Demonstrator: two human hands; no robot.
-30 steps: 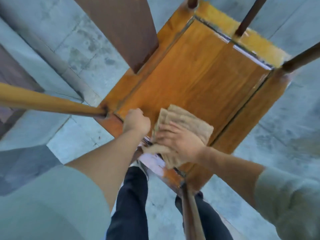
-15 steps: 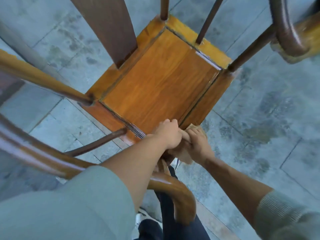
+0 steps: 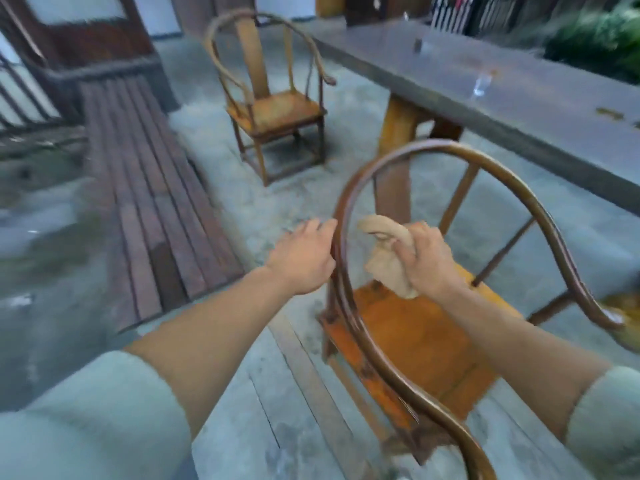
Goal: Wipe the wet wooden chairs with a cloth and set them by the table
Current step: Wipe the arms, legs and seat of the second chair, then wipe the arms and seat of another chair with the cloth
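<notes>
The left hand (image 3: 304, 259), fingers relaxed, rests against the curved rail of the near chair (image 3: 412, 334), seemingly steadying it, at five o'clock from the far chair (image 3: 277, 112), while the right hand (image 3: 427, 258) clutches the bunched cloth (image 3: 388, 263), beside the table (image 3: 512, 98).

Grey stone floor (image 3: 263, 209), damp patches. Dark plank walkway (image 3: 149, 209) running 9 to 11 o'clock. Wooden door frame (image 3: 86, 32) at 11. Greenery (image 3: 595, 39) at 1. Flat daylight.
</notes>
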